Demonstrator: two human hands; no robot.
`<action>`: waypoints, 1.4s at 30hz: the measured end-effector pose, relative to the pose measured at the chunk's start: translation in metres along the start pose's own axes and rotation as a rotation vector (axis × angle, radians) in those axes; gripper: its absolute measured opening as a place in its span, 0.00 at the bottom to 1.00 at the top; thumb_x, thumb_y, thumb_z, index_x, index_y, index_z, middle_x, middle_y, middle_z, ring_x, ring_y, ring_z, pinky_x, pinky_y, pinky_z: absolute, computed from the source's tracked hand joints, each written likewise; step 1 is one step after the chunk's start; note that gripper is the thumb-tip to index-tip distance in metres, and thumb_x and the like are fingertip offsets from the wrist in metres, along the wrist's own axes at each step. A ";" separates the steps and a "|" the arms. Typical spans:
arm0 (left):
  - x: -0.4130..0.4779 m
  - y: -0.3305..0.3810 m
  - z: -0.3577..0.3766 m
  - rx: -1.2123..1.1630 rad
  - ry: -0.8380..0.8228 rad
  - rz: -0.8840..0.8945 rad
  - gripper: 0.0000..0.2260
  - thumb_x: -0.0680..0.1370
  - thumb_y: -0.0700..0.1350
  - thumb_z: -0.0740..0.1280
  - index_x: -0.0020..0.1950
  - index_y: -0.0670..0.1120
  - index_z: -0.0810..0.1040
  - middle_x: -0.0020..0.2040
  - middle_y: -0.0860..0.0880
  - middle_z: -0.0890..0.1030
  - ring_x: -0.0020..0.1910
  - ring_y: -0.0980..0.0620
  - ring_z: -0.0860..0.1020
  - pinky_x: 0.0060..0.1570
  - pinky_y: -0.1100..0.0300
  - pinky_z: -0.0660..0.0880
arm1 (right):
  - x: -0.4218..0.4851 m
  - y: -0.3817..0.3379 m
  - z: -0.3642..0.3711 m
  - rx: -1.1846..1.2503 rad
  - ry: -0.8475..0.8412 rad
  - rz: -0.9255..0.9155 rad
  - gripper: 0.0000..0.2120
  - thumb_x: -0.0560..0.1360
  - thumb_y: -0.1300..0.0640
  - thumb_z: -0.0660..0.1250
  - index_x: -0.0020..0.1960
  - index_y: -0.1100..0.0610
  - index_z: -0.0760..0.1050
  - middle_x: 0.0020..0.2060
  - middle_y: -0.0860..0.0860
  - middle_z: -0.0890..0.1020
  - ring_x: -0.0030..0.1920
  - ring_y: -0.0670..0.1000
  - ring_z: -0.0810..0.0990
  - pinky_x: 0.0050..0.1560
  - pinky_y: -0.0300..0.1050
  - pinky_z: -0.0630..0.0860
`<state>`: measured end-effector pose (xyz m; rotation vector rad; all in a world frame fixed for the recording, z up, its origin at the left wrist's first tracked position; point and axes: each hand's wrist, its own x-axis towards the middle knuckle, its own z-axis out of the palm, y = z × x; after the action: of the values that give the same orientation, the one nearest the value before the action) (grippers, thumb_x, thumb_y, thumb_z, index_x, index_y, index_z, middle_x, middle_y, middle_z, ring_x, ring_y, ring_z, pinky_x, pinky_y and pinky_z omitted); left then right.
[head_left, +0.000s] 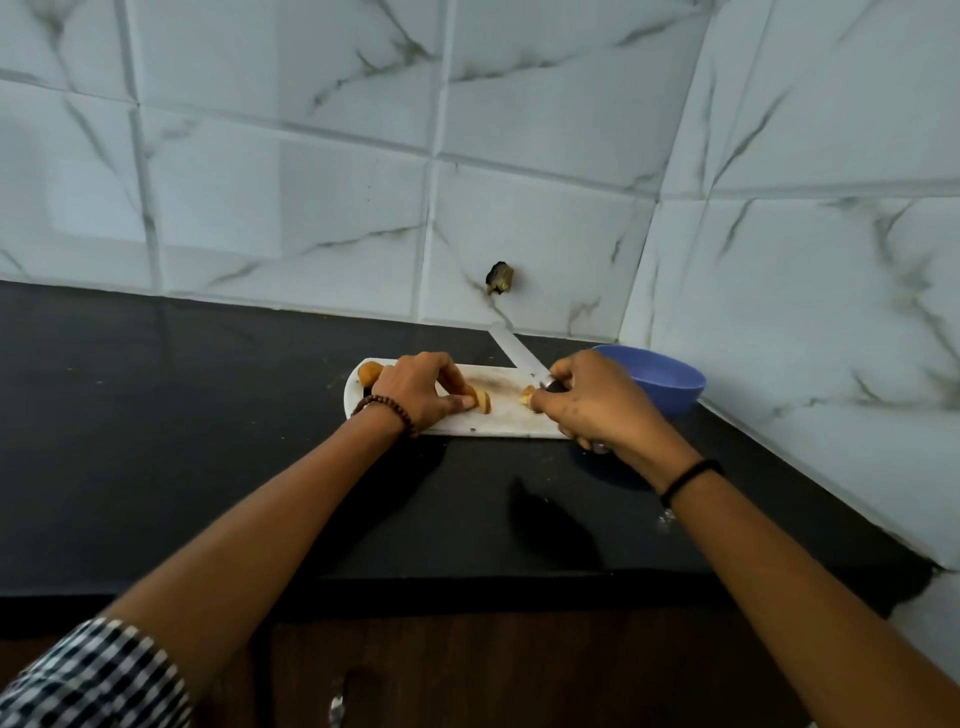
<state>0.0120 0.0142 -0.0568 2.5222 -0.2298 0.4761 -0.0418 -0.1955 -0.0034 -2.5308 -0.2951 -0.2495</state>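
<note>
A white cutting board (488, 423) lies on the black counter near the corner. An orange carrot (370, 372) lies across the board, and my left hand (415, 391) grips its middle, so only its left end and cut right end (483, 401) show. My right hand (597, 402) grips the handle of a knife, whose blade (514, 351) points up and away toward the wall. A small cut carrot piece (527, 397) lies on the board by my right fingers.
A blue bowl (670, 382) stands just right of the board, against the corner. Tiled walls close the back and right sides. The black counter (208, 415) stretches left and toward me, ending at a front edge above a dark wooden cabinet.
</note>
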 end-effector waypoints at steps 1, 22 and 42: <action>0.000 -0.001 0.000 0.003 -0.004 -0.003 0.11 0.71 0.55 0.74 0.48 0.52 0.78 0.47 0.57 0.82 0.45 0.56 0.77 0.53 0.53 0.77 | 0.009 -0.001 0.007 0.027 0.012 0.003 0.09 0.76 0.56 0.70 0.47 0.62 0.79 0.26 0.52 0.77 0.17 0.45 0.70 0.19 0.37 0.67; 0.002 -0.002 -0.007 0.106 -0.087 -0.016 0.15 0.72 0.60 0.72 0.55 0.56 0.83 0.53 0.57 0.83 0.52 0.55 0.79 0.56 0.54 0.75 | 0.058 -0.001 0.049 0.122 -0.107 0.028 0.12 0.74 0.54 0.67 0.35 0.59 0.77 0.22 0.53 0.77 0.18 0.48 0.70 0.21 0.36 0.68; 0.004 -0.003 -0.003 -0.157 -0.102 0.033 0.09 0.69 0.51 0.77 0.47 0.53 0.83 0.45 0.58 0.84 0.41 0.62 0.78 0.47 0.63 0.74 | 0.045 0.010 0.046 0.199 -0.046 0.050 0.06 0.75 0.55 0.70 0.44 0.58 0.78 0.33 0.59 0.84 0.25 0.50 0.75 0.25 0.41 0.72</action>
<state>0.0153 0.0176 -0.0547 2.3947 -0.3343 0.3294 0.0092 -0.1709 -0.0350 -2.3458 -0.2607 -0.1356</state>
